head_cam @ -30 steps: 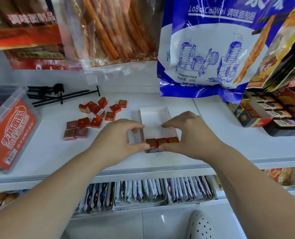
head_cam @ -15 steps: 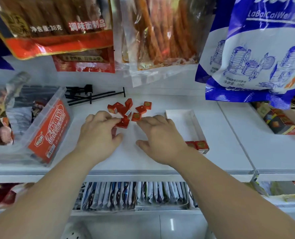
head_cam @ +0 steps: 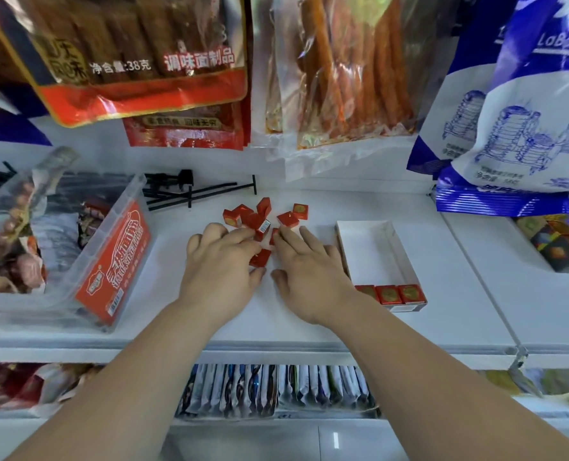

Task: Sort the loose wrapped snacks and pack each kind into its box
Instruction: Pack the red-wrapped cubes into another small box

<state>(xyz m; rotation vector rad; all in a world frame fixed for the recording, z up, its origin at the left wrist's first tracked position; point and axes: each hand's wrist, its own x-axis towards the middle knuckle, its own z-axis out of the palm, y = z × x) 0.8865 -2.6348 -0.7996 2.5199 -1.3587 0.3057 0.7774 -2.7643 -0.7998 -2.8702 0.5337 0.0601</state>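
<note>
Several loose red wrapped snack cubes (head_cam: 264, 217) lie in a small heap on the white shelf (head_cam: 309, 327). My left hand (head_cam: 221, 271) rests palm down at the heap's near edge, fingers stretched onto the cubes. One cube (head_cam: 260, 257) lies between its thumb and forefinger. My right hand (head_cam: 309, 272) lies flat beside it, its forefinger touching a cube (head_cam: 274, 235). To the right stands a narrow white box (head_cam: 373, 251), with three red cubes (head_cam: 390, 293) in a row at its near end.
A clear plastic tub with a red label (head_cam: 110, 261) holds mixed snacks at the left. Black hooks (head_cam: 193, 189) lie behind the heap. Snack bags (head_cam: 150, 61) hang overhead. A dark box (head_cam: 556, 247) sits at the right. Sachets (head_cam: 270, 390) fill the lower shelf.
Both hands left the white box and moved left to the loose heap. They now lie further into the cubes than half a second ago.
</note>
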